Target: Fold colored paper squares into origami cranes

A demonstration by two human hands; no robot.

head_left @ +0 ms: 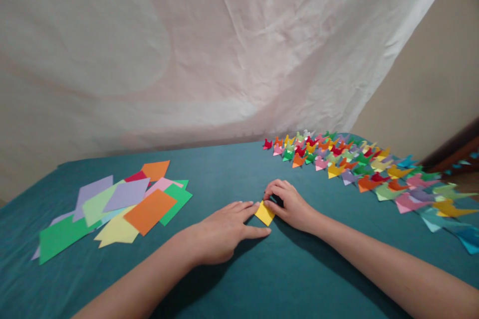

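Observation:
A small folded piece of yellow origami paper lies on the teal cloth between my hands, one corner pointing toward me. My left hand rests on the cloth at its left side, fingers stretched and spread. The index fingertip meets the paper's left corner, and the thumb lies by the near corner. My right hand is bent over the far right edge, thumb and fingers pinching the paper there. That far edge is partly hidden by the right fingers.
Loose coloured paper sheets overlap in a pile at the left. Rows of small folded paper birds stand along the right side. A teal cloth covers the table, and a pale sheet hangs behind it.

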